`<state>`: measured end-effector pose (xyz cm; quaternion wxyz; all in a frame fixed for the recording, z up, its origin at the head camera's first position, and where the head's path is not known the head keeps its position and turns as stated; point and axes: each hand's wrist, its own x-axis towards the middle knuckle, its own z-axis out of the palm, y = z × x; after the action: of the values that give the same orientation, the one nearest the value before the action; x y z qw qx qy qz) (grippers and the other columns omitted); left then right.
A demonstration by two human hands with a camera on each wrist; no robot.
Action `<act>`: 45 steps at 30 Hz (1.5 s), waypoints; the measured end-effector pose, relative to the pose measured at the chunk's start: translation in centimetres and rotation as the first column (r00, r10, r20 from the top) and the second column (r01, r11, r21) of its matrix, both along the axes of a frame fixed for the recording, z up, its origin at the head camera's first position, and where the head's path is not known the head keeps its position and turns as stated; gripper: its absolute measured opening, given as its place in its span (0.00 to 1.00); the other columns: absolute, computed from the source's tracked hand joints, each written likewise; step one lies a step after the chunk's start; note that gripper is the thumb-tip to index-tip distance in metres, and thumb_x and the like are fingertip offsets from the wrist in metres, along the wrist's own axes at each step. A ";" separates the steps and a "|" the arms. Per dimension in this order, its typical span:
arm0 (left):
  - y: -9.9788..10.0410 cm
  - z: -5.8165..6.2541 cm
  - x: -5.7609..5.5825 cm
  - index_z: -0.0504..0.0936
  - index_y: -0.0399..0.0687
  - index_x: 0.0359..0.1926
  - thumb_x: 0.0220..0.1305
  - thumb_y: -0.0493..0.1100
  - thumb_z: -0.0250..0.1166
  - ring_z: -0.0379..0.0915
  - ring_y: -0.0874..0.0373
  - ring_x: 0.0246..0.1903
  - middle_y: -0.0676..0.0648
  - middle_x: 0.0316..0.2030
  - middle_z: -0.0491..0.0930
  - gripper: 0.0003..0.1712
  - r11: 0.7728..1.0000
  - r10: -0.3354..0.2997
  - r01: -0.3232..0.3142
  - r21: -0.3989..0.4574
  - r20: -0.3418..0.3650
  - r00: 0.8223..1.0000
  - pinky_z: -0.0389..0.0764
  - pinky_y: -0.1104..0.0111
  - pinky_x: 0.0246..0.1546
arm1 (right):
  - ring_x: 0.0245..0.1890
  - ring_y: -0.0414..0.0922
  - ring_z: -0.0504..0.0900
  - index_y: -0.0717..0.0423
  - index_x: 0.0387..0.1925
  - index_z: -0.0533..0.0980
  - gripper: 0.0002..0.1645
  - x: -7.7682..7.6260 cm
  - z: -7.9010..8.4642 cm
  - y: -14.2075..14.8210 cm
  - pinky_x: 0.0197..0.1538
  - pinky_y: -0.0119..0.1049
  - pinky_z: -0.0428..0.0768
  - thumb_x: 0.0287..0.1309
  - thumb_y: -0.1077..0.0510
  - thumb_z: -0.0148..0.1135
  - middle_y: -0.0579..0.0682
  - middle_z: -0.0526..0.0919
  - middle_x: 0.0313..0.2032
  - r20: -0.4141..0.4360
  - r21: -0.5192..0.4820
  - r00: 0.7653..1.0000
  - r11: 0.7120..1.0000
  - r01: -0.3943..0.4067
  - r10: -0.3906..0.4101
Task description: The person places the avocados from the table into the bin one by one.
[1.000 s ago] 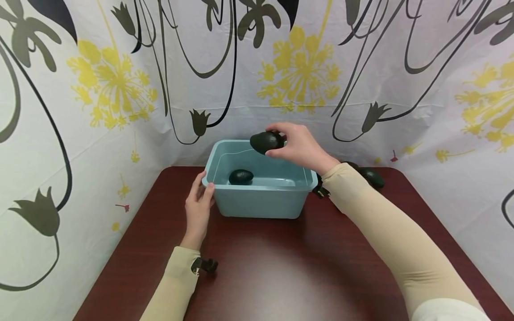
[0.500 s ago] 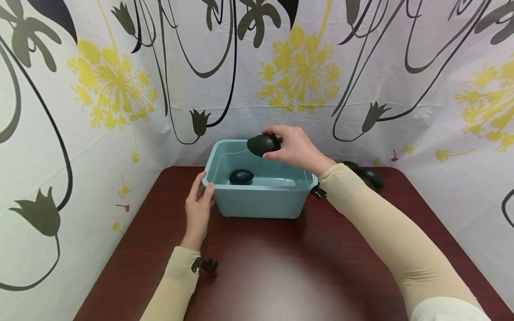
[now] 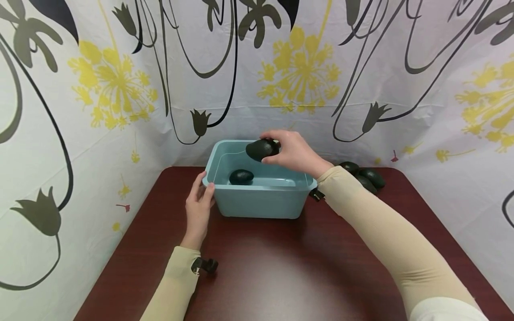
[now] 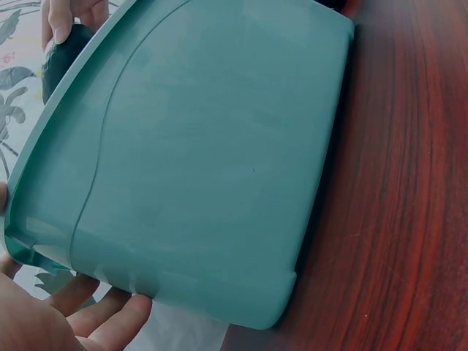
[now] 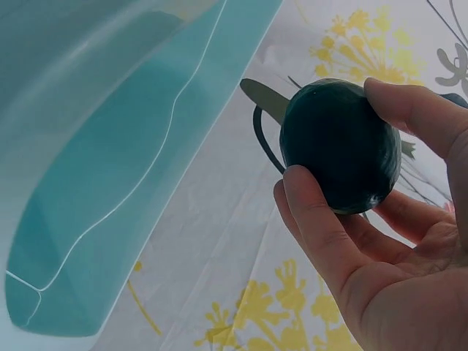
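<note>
A light-blue plastic bin (image 3: 261,203) stands on the table, and a dark green avocado (image 3: 241,177) lies inside it, toward the left. My left hand (image 3: 197,209) holds the bin's front left corner, thumb at the rim; in the left wrist view its bent fingers (image 4: 121,322) touch the side wall. Above the bin's opening, my right hand (image 3: 295,151) grips a second avocado (image 3: 260,150) between thumb and fingertips. The right wrist view shows this avocado (image 5: 340,146) held clear of the bin wall.
Several more avocados (image 3: 371,177) lie in a pile on the table to the right of the bin, partly behind my right forearm. The dark red-brown table (image 3: 257,272) reaches back to a patterned cloth backdrop (image 3: 249,89).
My right hand has moved slightly down and left with its avocado, lower over the bin. More of the avocado pile shows beside my forearm. The left hand keeps its place.
</note>
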<state>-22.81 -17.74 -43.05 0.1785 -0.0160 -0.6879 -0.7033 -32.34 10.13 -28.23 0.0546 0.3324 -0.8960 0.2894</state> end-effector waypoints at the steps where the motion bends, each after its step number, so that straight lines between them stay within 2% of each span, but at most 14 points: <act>1: 0.0 0.0 0.0 0.66 0.60 0.75 0.72 0.53 0.63 0.70 0.49 0.63 0.40 0.68 0.68 0.33 1.000 -0.002 0.002 0.001 0.003 1.000 0.74 0.51 0.57 | 0.53 0.43 0.75 0.43 0.66 0.73 0.37 0.0 -0.1 0.0 0.48 0.43 0.77 0.55 0.48 0.76 0.43 0.75 0.61 0.000 0.005 1.000 1.000 0.001 -0.001; 2: 0.0 0.0 -0.1 0.65 0.60 0.75 0.72 0.53 0.63 0.69 0.49 0.64 0.40 0.68 0.67 0.33 1.000 -0.003 0.003 0.003 0.006 1.000 0.74 0.51 0.58 | 0.52 0.43 0.75 0.43 0.66 0.73 0.37 0.0 -0.1 0.0 0.48 0.43 0.77 0.55 0.48 0.76 0.43 0.75 0.61 0.001 0.007 1.000 1.000 0.000 0.000; 9: -0.4 -2.5 -1.5 0.68 0.73 0.72 0.68 0.61 0.64 0.70 0.52 0.62 0.47 0.66 0.70 0.33 1.000 0.030 -0.030 -0.001 -0.017 0.999 0.74 0.47 0.57 | 0.48 0.43 0.76 0.42 0.67 0.73 0.38 0.0 -0.4 -0.1 0.46 0.43 0.77 0.55 0.47 0.76 0.43 0.75 0.61 -0.005 0.026 1.000 1.000 0.004 -0.004; 12: -0.4 -2.3 -1.4 0.68 0.72 0.72 0.69 0.60 0.64 0.70 0.51 0.62 0.47 0.66 0.70 0.32 0.999 0.033 -0.033 -0.003 -0.010 0.999 0.73 0.47 0.57 | 0.48 0.42 0.76 0.42 0.67 0.73 0.38 0.1 -0.4 -0.1 0.46 0.43 0.77 0.55 0.46 0.76 0.43 0.76 0.60 -0.004 0.033 1.000 0.999 0.002 -0.002; 19: 0.2 -0.2 -0.4 0.66 0.59 0.75 0.73 0.52 0.62 0.70 0.47 0.63 0.38 0.68 0.68 0.33 1.000 0.012 -0.012 -0.012 -0.014 1.000 0.73 0.48 0.57 | 0.45 0.41 0.77 0.42 0.67 0.73 0.38 0.0 -0.3 0.0 0.44 0.42 0.77 0.55 0.48 0.76 0.42 0.77 0.58 0.008 0.041 1.000 0.999 0.002 -0.002; 22: 0.3 0.1 -0.2 0.65 0.56 0.75 0.73 0.51 0.62 0.70 0.48 0.63 0.37 0.68 0.68 0.33 1.000 0.015 -0.015 -0.026 -0.009 1.000 0.75 0.50 0.57 | 0.44 0.42 0.77 0.43 0.67 0.73 0.39 0.0 -0.4 0.0 0.44 0.41 0.77 0.55 0.48 0.76 0.43 0.77 0.58 0.015 0.042 1.000 0.999 -0.004 0.004; 26: 0.2 -0.3 -0.5 0.65 0.58 0.75 0.73 0.52 0.61 0.71 0.49 0.63 0.37 0.68 0.68 0.32 1.000 0.020 -0.020 -0.022 -0.021 1.000 0.75 0.48 0.57 | 0.45 0.42 0.77 0.43 0.67 0.73 0.38 -0.1 -0.7 -0.1 0.44 0.41 0.78 0.55 0.48 0.76 0.44 0.77 0.59 0.023 0.036 1.000 0.999 -0.019 0.019; 33: 0.0 -2.1 -1.7 0.68 0.70 0.72 0.69 0.59 0.64 0.71 0.51 0.62 0.43 0.67 0.70 0.32 0.998 0.057 -0.057 -0.009 -0.020 0.998 0.73 0.45 0.57 | 0.54 0.43 0.78 0.41 0.67 0.73 0.36 -0.2 -0.7 0.2 0.47 0.41 0.80 0.59 0.45 0.73 0.44 0.76 0.62 0.016 0.009 1.000 1.000 -0.019 0.019; 41: 0.2 -1.9 -1.9 0.70 0.72 0.70 0.65 0.62 0.66 0.73 0.52 0.59 0.46 0.63 0.73 0.33 0.997 0.079 -0.079 -0.007 -0.014 0.997 0.75 0.44 0.56 | 0.56 0.44 0.77 0.43 0.67 0.73 0.34 0.1 -0.5 1.3 0.51 0.42 0.79 0.61 0.47 0.71 0.45 0.77 0.61 -0.003 -0.014 1.000 0.999 -0.030 0.029; 45: 0.2 -2.0 -1.9 0.70 0.73 0.70 0.65 0.63 0.66 0.72 0.52 0.59 0.46 0.63 0.73 0.33 0.997 0.083 -0.083 -0.002 0.001 0.997 0.74 0.44 0.56 | 0.56 0.44 0.76 0.41 0.66 0.73 0.33 0.4 -0.3 1.9 0.51 0.43 0.78 0.61 0.45 0.71 0.44 0.77 0.60 0.007 -0.006 1.000 1.000 -0.007 0.007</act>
<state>-24.70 -17.52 -45.00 0.2074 0.0130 -0.6887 -0.6946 -31.95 12.07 -28.50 0.0513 0.3343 -0.8941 0.2934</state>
